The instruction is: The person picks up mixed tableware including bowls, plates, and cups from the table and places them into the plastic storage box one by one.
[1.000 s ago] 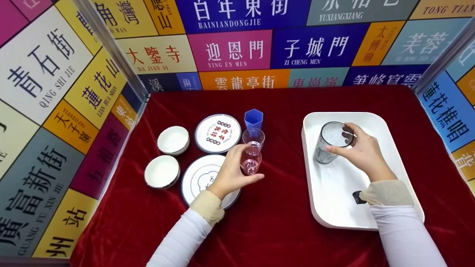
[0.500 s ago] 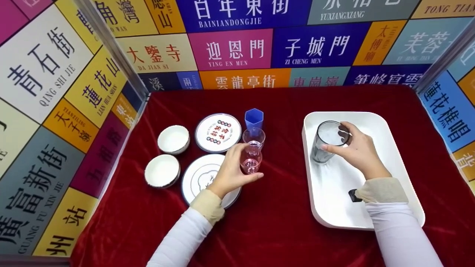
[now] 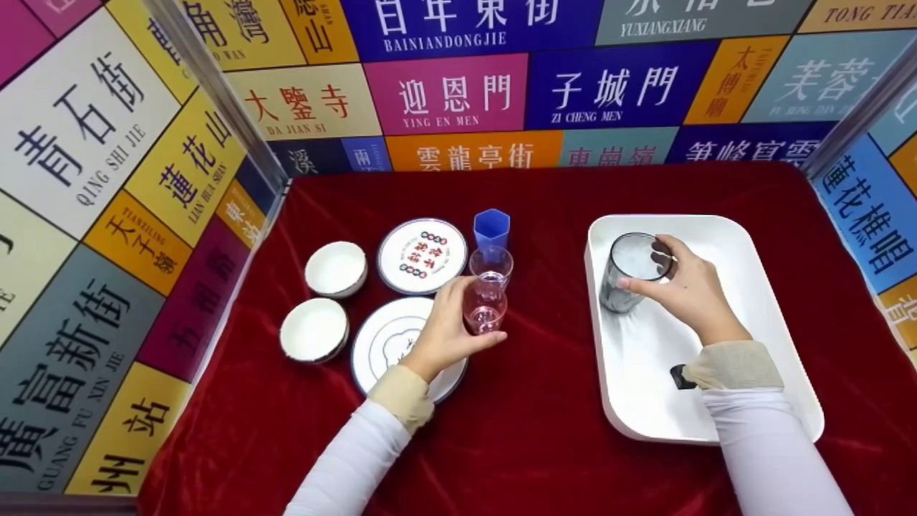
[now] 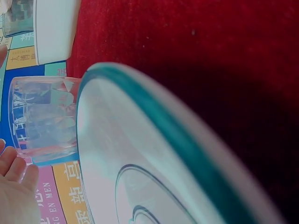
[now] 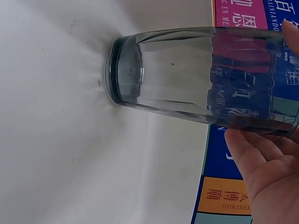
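My right hand (image 3: 684, 294) holds a tall grey drinking glass (image 3: 625, 290) near its rim, thumb on one side and fingers on the other. In the right wrist view the base of this glass (image 5: 126, 72) is on or very close to the white tray floor. On the left, my left hand (image 3: 448, 322) reaches around a pinkish clear glass (image 3: 485, 312). The left wrist view shows its fingers (image 4: 16, 168) extended beside that glass (image 4: 49, 119), with the thumb apart on the other side. Right behind it stands another clear glass (image 3: 494, 264).
A white tray (image 3: 688, 423) lies on the red cloth (image 3: 530, 430). Left of the glasses are two plates (image 3: 390, 261) and two white bowls (image 3: 315, 330). A blue hexagonal cup (image 3: 491, 229) stands behind the clear glasses. Sign-covered walls (image 3: 458, 93) enclose the back and sides.
My right hand has shifted the grey glass slightly left within the tray, mostly in the first half second. The left thumb has moved slightly closer to the pinkish glass.
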The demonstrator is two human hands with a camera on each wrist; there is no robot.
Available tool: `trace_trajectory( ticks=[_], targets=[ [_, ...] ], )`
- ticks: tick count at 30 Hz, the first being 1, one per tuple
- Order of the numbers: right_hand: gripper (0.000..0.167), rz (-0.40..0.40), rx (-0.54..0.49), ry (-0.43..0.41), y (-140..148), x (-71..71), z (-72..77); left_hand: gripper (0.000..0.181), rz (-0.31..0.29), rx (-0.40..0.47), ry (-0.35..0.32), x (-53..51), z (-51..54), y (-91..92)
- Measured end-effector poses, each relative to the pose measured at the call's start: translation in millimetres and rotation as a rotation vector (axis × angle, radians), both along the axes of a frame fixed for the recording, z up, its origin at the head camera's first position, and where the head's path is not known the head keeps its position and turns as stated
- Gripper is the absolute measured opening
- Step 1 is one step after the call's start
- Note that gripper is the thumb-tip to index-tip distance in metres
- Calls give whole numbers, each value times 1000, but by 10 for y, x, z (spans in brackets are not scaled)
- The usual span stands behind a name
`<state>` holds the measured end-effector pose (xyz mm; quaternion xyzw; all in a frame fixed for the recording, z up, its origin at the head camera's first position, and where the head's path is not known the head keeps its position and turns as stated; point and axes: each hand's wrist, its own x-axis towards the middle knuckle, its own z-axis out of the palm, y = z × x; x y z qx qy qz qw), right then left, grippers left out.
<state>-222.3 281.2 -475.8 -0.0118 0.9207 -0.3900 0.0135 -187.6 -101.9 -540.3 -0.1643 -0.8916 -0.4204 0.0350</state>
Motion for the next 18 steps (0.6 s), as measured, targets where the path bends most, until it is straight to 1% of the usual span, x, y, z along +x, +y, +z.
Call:
trace_trajectory(
  ticks=[5, 11, 14, 18],
  targets=[
    [107, 6, -12, -9, 7, 13, -5, 102, -2, 16, -17, -19, -19, 0],
    [107, 27, -20, 1, 16, 23, -32, 101, -4, 38, -9, -27, -42, 2],
    [107, 32, -33, 4, 10, 25, -42, 102, 1, 56, -18, -26, -49, 3],
    [110, 33, -68, -19, 10, 34, -41, 103, 12, 70, -42, -32, -45, 13]
  ],
)
